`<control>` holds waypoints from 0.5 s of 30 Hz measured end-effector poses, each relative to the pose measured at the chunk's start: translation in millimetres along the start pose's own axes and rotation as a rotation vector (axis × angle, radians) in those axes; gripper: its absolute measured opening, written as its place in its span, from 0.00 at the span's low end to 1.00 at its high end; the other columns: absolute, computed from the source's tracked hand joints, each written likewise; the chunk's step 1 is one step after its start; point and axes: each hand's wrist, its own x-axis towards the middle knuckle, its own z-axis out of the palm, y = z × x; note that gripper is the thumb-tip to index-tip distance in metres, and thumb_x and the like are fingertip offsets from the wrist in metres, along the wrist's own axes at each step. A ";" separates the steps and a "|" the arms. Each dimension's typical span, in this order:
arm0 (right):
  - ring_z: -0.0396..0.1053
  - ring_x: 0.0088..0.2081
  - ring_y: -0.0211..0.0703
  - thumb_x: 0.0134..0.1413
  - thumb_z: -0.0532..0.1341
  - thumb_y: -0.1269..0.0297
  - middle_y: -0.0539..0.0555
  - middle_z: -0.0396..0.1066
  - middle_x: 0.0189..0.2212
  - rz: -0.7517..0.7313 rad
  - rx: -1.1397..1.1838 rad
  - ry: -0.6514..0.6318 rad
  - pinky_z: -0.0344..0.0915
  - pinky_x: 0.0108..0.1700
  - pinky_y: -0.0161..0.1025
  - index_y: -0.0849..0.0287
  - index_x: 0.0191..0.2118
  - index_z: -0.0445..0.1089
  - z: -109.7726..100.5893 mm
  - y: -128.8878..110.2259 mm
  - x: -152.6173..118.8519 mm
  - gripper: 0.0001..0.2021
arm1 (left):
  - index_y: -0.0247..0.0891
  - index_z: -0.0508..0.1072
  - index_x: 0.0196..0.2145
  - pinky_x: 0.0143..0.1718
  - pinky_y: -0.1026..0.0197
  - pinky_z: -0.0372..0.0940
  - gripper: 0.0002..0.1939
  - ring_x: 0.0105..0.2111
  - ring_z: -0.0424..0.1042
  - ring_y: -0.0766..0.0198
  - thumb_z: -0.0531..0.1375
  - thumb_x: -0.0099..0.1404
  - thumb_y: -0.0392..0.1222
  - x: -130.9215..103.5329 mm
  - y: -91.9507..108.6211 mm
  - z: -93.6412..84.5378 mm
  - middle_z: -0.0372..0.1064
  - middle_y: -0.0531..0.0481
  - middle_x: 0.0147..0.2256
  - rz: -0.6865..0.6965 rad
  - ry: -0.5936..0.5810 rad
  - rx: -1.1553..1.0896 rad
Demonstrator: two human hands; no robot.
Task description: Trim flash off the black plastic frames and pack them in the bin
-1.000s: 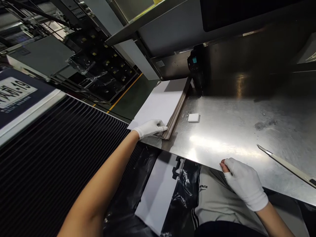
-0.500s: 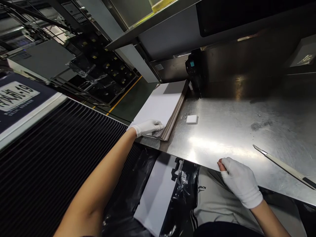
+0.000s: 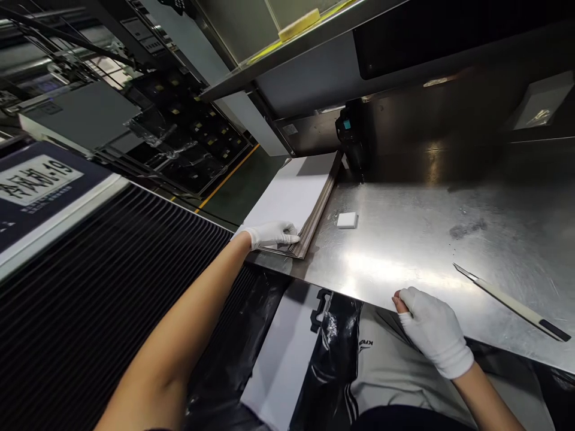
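Observation:
A thick stack of white sheets (image 3: 291,185) lies on the steel table's left end, its right-hand edges slightly fanned. On the stack's near corner rests my left hand (image 3: 272,234) in a white glove. A small gap shows between its thumb and forefinger, and no sheet is seen lifted. My right hand (image 3: 431,326), gloved with bare fingertips showing, is closed at the table's front edge. Whatever its fingers hold, if anything, is hidden. A knife with a pale handle (image 3: 510,301) lies right of that hand. Between stack and knife sits a small white block (image 3: 347,220).
The steel table (image 3: 404,227) reaches to a back panel, where a black device (image 3: 353,134) stands behind the stack. Overhead runs a shelf edge with a yellow strip (image 3: 299,25). A black ribbed conveyor (image 3: 112,287) adjoins on the left. Below the table edge is a white panel (image 3: 283,359).
The thumb of my left hand now stretches along the stack's corner, and its fingers have shifted slightly. My right hand stays closed in nearly the same place. The view has tilted a little.

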 end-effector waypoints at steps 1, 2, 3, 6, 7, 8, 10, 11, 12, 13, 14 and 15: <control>0.68 0.24 0.41 0.82 0.50 0.58 0.48 0.71 0.25 0.000 -0.004 0.002 0.54 0.31 0.41 0.54 0.33 0.74 0.1 -0.2 0.6 0.23 | 0.42 0.74 0.29 0.33 0.58 0.62 0.35 0.30 0.68 0.57 0.73 0.44 0.77 -0.2 0.5 -0.3 0.72 0.52 0.26 -0.002 -0.007 -0.012; 0.68 0.24 0.41 0.82 0.51 0.59 0.48 0.72 0.25 -0.001 -0.004 0.007 0.54 0.31 0.41 0.54 0.33 0.74 0.0 -0.5 1.4 0.23 | 0.42 0.74 0.29 0.33 0.58 0.63 0.36 0.29 0.68 0.58 0.73 0.43 0.78 -0.5 1.0 -0.3 0.72 0.52 0.26 -0.006 -0.014 -0.028; 0.68 0.24 0.41 0.82 0.51 0.59 0.48 0.72 0.25 -0.003 -0.003 0.010 0.54 0.30 0.41 0.55 0.33 0.74 -0.1 -0.9 2.4 0.23 | 0.42 0.73 0.29 0.34 0.57 0.64 0.36 0.29 0.68 0.58 0.73 0.43 0.78 -0.9 1.5 -0.1 0.71 0.52 0.26 -0.011 -0.017 -0.046; 0.65 0.22 0.40 0.82 0.52 0.60 0.48 0.70 0.24 -0.015 0.004 0.032 0.53 0.29 0.41 0.55 0.32 0.73 -0.6 -2.6 5.3 0.23 | 0.42 0.72 0.27 0.31 0.57 0.64 0.33 0.29 0.67 0.57 0.72 0.43 0.75 -4.2 4.1 -0.7 0.69 0.53 0.25 -0.037 0.015 -0.110; 0.65 0.22 0.40 0.81 0.52 0.60 0.48 0.70 0.23 -0.018 0.001 0.036 0.52 0.28 0.40 0.55 0.31 0.72 -0.5 -3.0 5.8 0.23 | 0.42 0.71 0.26 0.30 0.58 0.63 0.31 0.28 0.66 0.58 0.73 0.44 0.72 -6.5 6.1 -2.3 0.68 0.53 0.25 -0.042 0.047 -0.134; 0.64 0.22 0.40 0.81 0.52 0.61 0.48 0.70 0.23 -0.019 -0.005 0.034 0.52 0.28 0.40 0.55 0.31 0.72 -0.2 -3.1 5.9 0.23 | 0.42 0.71 0.25 0.29 0.58 0.61 0.29 0.28 0.65 0.58 0.73 0.45 0.69 -9.6 9.1 -5.0 0.67 0.53 0.25 -0.043 0.090 -0.161; 0.65 0.22 0.40 0.81 0.52 0.61 0.49 0.70 0.24 -0.017 -0.017 0.015 0.53 0.29 0.40 0.55 0.32 0.73 0.9 -2.6 5.3 0.22 | 0.42 0.70 0.25 0.28 0.59 0.59 0.24 0.28 0.63 0.59 0.72 0.48 0.63 -18.4 19.2 -13.4 0.65 0.53 0.25 -0.031 0.201 -0.236; 0.67 0.23 0.41 0.80 0.53 0.62 0.49 0.71 0.24 -0.008 -0.017 -0.001 0.53 0.29 0.41 0.55 0.32 0.73 1.6 -2.0 4.9 0.21 | 0.42 0.69 0.25 0.27 0.60 0.58 0.23 0.29 0.62 0.60 0.71 0.50 0.61 -23.9 26.9 -18.1 0.64 0.53 0.25 -0.020 0.262 -0.288; 0.68 0.24 0.41 0.79 0.54 0.62 0.50 0.72 0.25 0.015 -0.006 -0.018 0.53 0.29 0.41 0.55 0.32 0.74 2.3 -1.5 4.9 0.19 | 0.42 0.68 0.27 0.27 0.60 0.58 0.22 0.29 0.62 0.60 0.70 0.53 0.61 -29.9 36.5 -22.2 0.62 0.53 0.25 -0.008 0.318 -0.349; 0.70 0.25 0.42 0.78 0.55 0.62 0.50 0.74 0.26 0.058 0.022 -0.041 0.54 0.30 0.40 0.55 0.33 0.74 2.8 -1.6 5.8 0.18 | 0.43 0.67 0.28 0.27 0.60 0.58 0.21 0.29 0.61 0.61 0.68 0.56 0.61 -36.0 48.1 -24.6 0.61 0.54 0.26 0.003 0.362 -0.417; 0.72 0.27 0.44 0.77 0.56 0.61 0.51 0.75 0.27 0.124 0.077 -0.069 0.56 0.30 0.40 0.54 0.34 0.75 3.0 -2.7 7.9 0.17 | 0.43 0.66 0.30 0.26 0.61 0.58 0.21 0.28 0.61 0.61 0.66 0.59 0.61 -41.8 61.6 -24.2 0.59 0.54 0.26 0.015 0.390 -0.489; 0.73 0.28 0.45 0.76 0.57 0.60 0.51 0.77 0.29 0.209 0.173 -0.105 0.59 0.31 0.40 0.54 0.36 0.76 3.0 -5.4 11.4 0.15 | 0.43 0.66 0.32 0.25 0.62 0.58 0.20 0.28 0.61 0.62 0.65 0.61 0.61 -47.1 77.0 -20.0 0.59 0.54 0.26 0.029 0.396 -0.559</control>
